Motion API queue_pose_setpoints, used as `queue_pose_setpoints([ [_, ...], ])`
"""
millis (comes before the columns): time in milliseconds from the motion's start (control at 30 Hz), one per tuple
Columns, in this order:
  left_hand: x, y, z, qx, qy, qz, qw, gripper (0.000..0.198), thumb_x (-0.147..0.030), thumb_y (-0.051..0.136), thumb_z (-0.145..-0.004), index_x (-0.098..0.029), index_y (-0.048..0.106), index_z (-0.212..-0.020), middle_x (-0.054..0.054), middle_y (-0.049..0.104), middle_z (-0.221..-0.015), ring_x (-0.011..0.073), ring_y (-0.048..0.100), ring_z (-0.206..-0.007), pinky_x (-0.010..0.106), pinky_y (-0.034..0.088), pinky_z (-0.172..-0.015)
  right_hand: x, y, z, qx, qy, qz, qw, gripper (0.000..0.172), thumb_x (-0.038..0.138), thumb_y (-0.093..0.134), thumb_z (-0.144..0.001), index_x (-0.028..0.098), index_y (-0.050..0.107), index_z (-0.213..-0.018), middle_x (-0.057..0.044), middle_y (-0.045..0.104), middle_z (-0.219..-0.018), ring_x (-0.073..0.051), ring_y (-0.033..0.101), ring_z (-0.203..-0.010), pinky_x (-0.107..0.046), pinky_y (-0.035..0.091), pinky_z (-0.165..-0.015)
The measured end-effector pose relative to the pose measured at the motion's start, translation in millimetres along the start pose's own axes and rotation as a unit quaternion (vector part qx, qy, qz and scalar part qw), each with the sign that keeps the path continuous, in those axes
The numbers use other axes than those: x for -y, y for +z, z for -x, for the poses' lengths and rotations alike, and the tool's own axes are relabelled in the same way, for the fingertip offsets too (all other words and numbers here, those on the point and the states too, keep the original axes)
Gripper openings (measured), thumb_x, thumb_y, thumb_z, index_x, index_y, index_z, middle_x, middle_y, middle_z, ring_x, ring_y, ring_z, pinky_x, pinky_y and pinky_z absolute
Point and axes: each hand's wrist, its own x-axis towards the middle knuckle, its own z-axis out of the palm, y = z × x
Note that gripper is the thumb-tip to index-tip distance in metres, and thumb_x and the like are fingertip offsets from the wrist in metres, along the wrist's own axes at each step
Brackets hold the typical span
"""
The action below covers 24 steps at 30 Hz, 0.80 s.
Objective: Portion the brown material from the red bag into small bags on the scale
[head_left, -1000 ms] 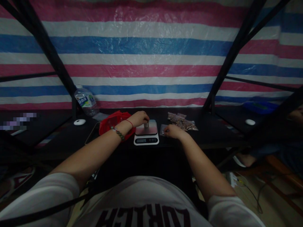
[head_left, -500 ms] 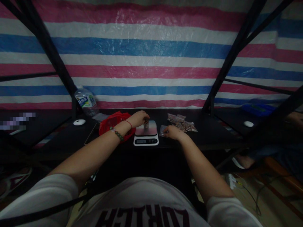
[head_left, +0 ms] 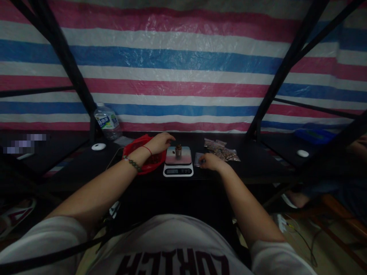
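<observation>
A small white digital scale [head_left: 178,168] stands on the dark table, with a little metal cup [head_left: 178,151] heaped with brownish bits on its platform. My left hand [head_left: 159,142] hovers just left of the cup, over a red bag [head_left: 149,162], fingers loosely apart and holding nothing I can see. To the right of the scale my right hand [head_left: 209,160] rests on the table with its fingertips on a small clear plastic bag [head_left: 198,158].
Several small filled clear bags [head_left: 222,151] lie behind my right hand. A water bottle [head_left: 107,121] and a white round object [head_left: 98,146] stand at back left, another white round object [head_left: 302,153] at right. Black frame posts flank the table. A striped tarp hangs behind.
My left hand has lifted off the cup and drawn back to the left, leaving the cup uncovered on the scale. My right hand has stayed on the small bag.
</observation>
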Motion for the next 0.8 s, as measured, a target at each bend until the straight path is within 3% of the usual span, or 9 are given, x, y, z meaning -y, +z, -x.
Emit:
queue_pose_setpoints([
  [200,36,-3.9,48,0.111,-0.072,-0.096,0.987,0.041,-0.011,0.046,-0.076,-0.017,0.067,-0.111,0.008,0.068,-0.114,0.0196,0.061,-0.105,0.028,0.043,-0.097,-1,1,-2,-0.001,-0.009,0.005,1.0,0.028,0.019,0.062,-0.076,0.018,0.073,-0.101,-0.008,0.073,-0.098,-0.02,0.066,-0.089,-0.022,0.044,-0.074],
  [300,40,1.0,56,0.139,-0.096,-0.122,0.978,0.04,-0.011,0.047,-0.074,-0.017,0.069,-0.107,0.009,0.071,-0.107,0.02,0.064,-0.099,0.026,0.045,-0.091,-1,0,-1,-0.004,-0.013,0.011,1.0,0.024,0.019,0.06,-0.077,0.017,0.074,-0.096,-0.008,0.073,-0.094,-0.02,0.066,-0.085,-0.023,0.043,-0.071],
  [533,14,3.5,19,0.122,-0.038,-0.019,0.992,0.035,-0.029,0.048,-0.082,-0.019,0.071,-0.106,0.005,0.071,-0.108,0.0179,0.064,-0.097,0.022,0.045,-0.085,-4,-1,0,0.002,-0.015,0.002,1.0,0.021,0.021,0.061,-0.077,0.017,0.076,-0.091,-0.007,0.073,-0.086,-0.018,0.065,-0.077,-0.022,0.04,-0.066],
  [800,14,28.9,-8,0.151,-0.027,-0.008,0.988,0.032,-0.035,0.056,-0.079,-0.02,0.074,-0.101,0.005,0.074,-0.097,0.017,0.065,-0.084,0.021,0.042,-0.07,-4,-3,0,-0.008,-0.013,-0.011,1.0,0.022,0.021,0.057,-0.08,0.015,0.076,-0.089,-0.006,0.073,-0.08,-0.015,0.063,-0.069,-0.022,0.038,-0.062],
])
